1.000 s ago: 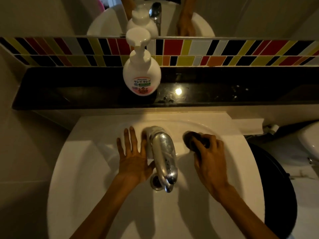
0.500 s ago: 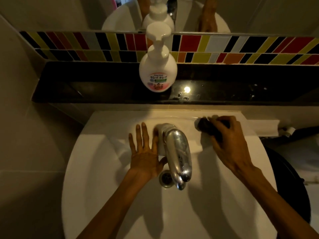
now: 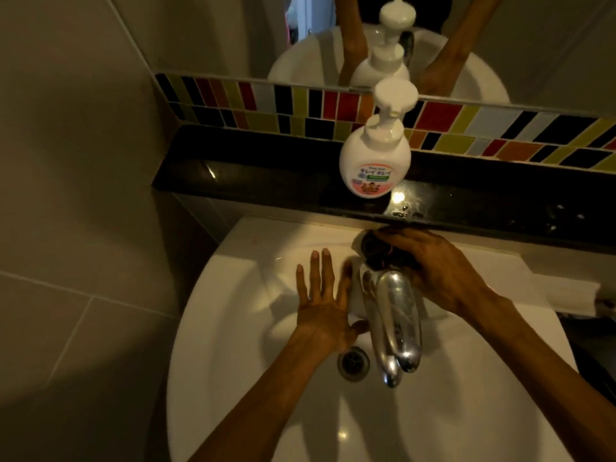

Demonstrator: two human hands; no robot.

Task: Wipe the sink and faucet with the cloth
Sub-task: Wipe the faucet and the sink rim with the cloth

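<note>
The chrome faucet [image 3: 393, 315] stands at the back of the white sink [image 3: 233, 345], its spout reaching forward over the basin, and everything else sits around it. Just behind the faucet's base, against the sink's back edge, the right hand [image 3: 443, 271] closes its fingers around a dark, bunched cloth [image 3: 373, 248] and presses it down at the root of the faucet; part of the cloth is hidden under the palm. Immediately left of the faucet, the left hand [image 3: 325, 308] lies flat on the sink's inner slope, fingers straight and spread, holding nothing, its thumb side nearly touching the faucet body. Below the spout's tip sits the round metal drain [image 3: 353, 363]. Behind the faucet, on the black ledge [image 3: 253, 175], a white pump soap bottle [image 3: 375, 161] stands upright before a strip of coloured tiles [image 3: 466, 128]
</note>
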